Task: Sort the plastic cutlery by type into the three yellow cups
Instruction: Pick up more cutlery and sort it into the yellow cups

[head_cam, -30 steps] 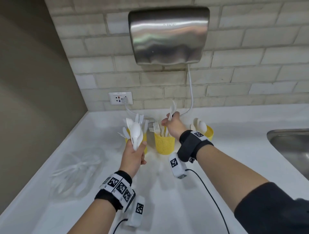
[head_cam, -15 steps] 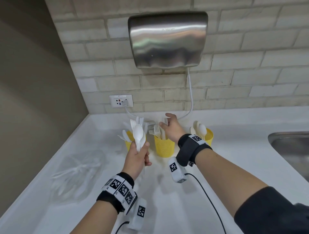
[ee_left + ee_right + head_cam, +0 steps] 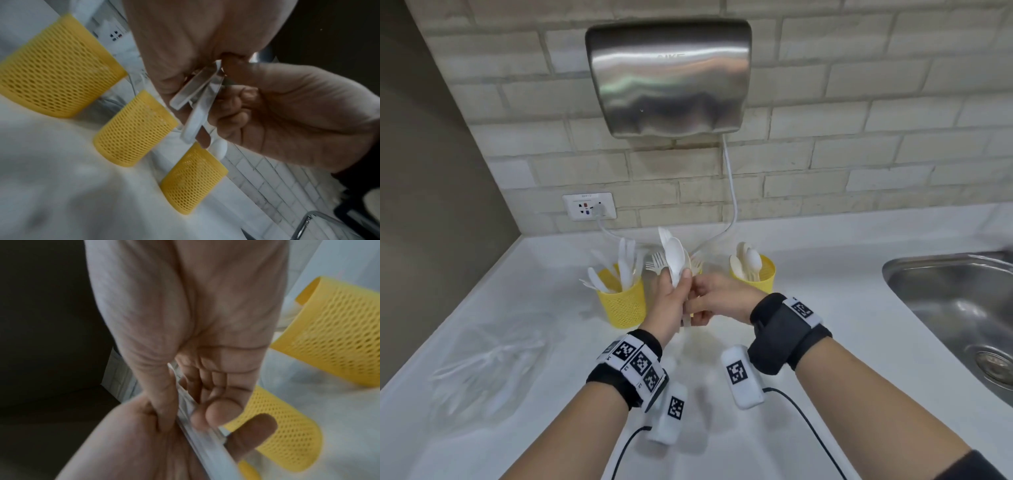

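My left hand point(image 3: 681, 278) grips a bundle of white plastic cutlery point(image 3: 674, 255) upright, spoon bowls on top, in front of the middle yellow cup. My right hand point(image 3: 697, 298) meets it from the right and pinches the handles point(image 3: 197, 97) low down, thumb against fingers point(image 3: 213, 414). Three yellow mesh cups stand in a row by the wall. The left cup point(image 3: 625, 303) holds knives. Forks point(image 3: 655, 265) stick out of the middle cup point(image 3: 133, 129), which the hands mostly hide in the head view. Spoons stand in the right cup point(image 3: 758, 275).
A clear plastic bag point(image 3: 489, 359) lies on the white counter point(image 3: 825, 301) at the left. A steel sink point(image 3: 962, 308) is at the right. A hand dryer point(image 3: 671, 78) hangs on the brick wall, its cord point(image 3: 732, 205) dropping behind the cups to a socket point(image 3: 589, 206).
My right hand let a piece go at the middle cup, then drew back to the bundle. My left hand has moved right with the bundle, in front of the middle cup.
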The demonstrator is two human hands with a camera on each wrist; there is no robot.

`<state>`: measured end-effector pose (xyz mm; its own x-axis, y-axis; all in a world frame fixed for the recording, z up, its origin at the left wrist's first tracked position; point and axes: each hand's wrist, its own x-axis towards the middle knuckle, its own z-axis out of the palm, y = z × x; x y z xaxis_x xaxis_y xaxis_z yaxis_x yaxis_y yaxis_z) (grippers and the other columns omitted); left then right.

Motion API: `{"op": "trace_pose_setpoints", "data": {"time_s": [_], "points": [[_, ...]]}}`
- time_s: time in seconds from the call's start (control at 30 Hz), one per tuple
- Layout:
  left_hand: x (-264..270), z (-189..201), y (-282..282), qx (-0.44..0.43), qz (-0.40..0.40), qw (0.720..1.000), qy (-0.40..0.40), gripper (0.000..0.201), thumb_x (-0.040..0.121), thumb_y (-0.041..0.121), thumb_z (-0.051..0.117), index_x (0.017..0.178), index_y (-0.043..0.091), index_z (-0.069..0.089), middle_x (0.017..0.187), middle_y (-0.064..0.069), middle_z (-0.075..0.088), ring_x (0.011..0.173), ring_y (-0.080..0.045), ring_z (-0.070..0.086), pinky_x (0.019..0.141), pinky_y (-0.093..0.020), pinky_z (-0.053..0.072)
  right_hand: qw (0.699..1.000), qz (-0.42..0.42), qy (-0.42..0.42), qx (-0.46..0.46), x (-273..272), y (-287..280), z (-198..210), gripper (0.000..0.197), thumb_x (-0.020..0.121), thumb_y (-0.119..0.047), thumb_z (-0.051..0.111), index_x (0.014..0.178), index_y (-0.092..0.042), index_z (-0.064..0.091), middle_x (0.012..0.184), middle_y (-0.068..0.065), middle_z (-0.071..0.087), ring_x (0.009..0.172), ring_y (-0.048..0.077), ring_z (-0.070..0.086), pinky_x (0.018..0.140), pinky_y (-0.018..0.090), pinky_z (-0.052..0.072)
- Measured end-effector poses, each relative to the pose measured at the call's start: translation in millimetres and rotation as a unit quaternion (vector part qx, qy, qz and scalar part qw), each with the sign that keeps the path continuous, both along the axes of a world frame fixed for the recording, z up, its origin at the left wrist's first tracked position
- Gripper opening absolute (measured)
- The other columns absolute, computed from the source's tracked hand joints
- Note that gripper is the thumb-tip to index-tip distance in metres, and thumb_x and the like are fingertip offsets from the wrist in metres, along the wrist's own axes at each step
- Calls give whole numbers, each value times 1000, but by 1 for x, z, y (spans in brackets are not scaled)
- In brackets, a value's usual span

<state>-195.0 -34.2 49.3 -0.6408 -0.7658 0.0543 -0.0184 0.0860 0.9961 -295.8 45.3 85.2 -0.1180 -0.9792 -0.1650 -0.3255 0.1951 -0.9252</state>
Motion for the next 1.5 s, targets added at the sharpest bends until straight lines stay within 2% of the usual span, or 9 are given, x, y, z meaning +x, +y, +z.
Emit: {"op": "trace_pose_setpoints", "data": {"time_s": [0.1, 0.3, 0.47, 0.57, 0.77, 0.9, 1.13, 1.33, 1.5], "points": [[-22, 4, 16, 79, -67, 994, 30, 32, 98, 41, 48, 116, 15, 41, 102, -22, 51, 63, -30, 61, 67, -54, 59, 997, -43, 48, -30, -16, 13, -5, 8, 88, -2, 51, 92, -7, 57, 70, 7, 58, 55, 12, 55, 59, 27, 47], [-64, 16, 41, 22, -137, 990, -15, 38, 100, 49, 33, 113, 17, 49, 74, -10, 62, 64, -22, 62, 68, -31, 55, 990, -75, 115, -8, -61, 39, 5, 21, 98, -9, 44, 81, -11, 55, 66, 2, 57, 49, 3, 51, 53, 16, 44], [-97, -9, 26, -175, -29, 977, -122, 23, 101, 28, 42, 102, 18, 63, 105, -2, 65, 96, -19, 63, 87, -30, 49, 966, -208, 136, -65, -104, 47, 17, 31, 101, -11, 43, 72, -22, 44, 65, -5, 50, 53, 0, 51, 50, 8, 41], [-105, -28, 25, -274, -22, 933, -230, 19, 94, 25, 56, 110, 19, 65, 119, -1, 44, 108, -13, 48, 95, -17, 33, 950, -280, 108, -83, -128, 43, 10, 23, 100, -8, 43, 77, -12, 43, 69, 2, 48, 59, 11, 50, 60, 21, 42], [-111, -37, 34, -282, 29, 932, -227, 18, 89, 32, 64, 97, 17, 66, 118, 2, 36, 104, -9, 44, 88, -18, 35, 943, -324, 13, -74, -147, 31, -14, 13, 100, -18, 46, 100, -6, 42, 87, 13, 55, 70, 16, 54, 71, 22, 48], [-110, -36, 34, -271, 32, 935, -225, 20, 87, 35, 66, 97, 18, 69, 115, 3, 38, 103, -8, 45, 87, -18, 35, 952, -294, 70, -46, -147, 24, -31, 13, 100, -15, 46, 87, -12, 45, 77, 2, 51, 72, 17, 54, 61, 17, 41], [-110, -36, 34, -271, 50, 936, -221, 20, 86, 36, 67, 96, 19, 70, 110, 5, 39, 95, -6, 45, 84, -16, 34, 929, -319, 189, -12, -143, 18, -51, 40, 94, -26, 55, 127, -4, 50, 132, 13, 32, 122, 27, 40, 103, 31, 35], [-107, -33, 34, -270, 31, 934, -233, 23, 90, 33, 63, 107, 20, 69, 118, 4, 40, 97, -10, 50, 88, -19, 39, 924, -356, 113, -75, -134, 26, -51, 55, 86, -11, 66, 136, -13, 43, 101, 6, 50, 79, 12, 52, 63, 13, 39], [-89, -23, 32, -262, -6, 938, -228, 24, 94, 29, 55, 116, 24, 65, 123, 5, 48, 106, -13, 55, 92, -23, 42, 903, -398, 117, -107, -111, 35, -39, 43, 85, -3, 56, 126, -12, 45, 115, 5, 39, 81, 14, 48, 77, 25, 40]]}}
